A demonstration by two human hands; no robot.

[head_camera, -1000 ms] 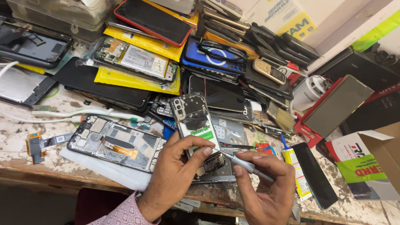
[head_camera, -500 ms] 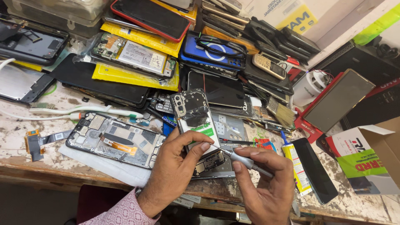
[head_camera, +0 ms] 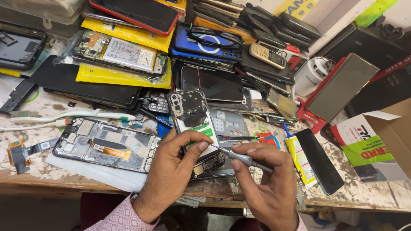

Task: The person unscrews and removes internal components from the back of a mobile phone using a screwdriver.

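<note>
On worn bench (head_camera: 51, 175) | left hand (head_camera: 171, 171) fingers pinching opened phone (head_camera: 195, 124) | right hand (head_camera: 265, 188) fingers pinching screwdriver (head_camera: 239, 157)

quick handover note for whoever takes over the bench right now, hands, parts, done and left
Left hand: steadies the opened phone, thumb on its lower part.
Right hand: holds a small screwdriver, tip at the phone's lower end by the left thumb.
Parts: the phone lies back up at the table's front edge, back cover off, battery and boards showing. A second stripped phone frame lies to its left on white paper. A yellow glue tube lies to the right.
Done: back cover off.
Left: the work at the phone's lower end is in progress; whether any screws are out cannot be told.
</note>
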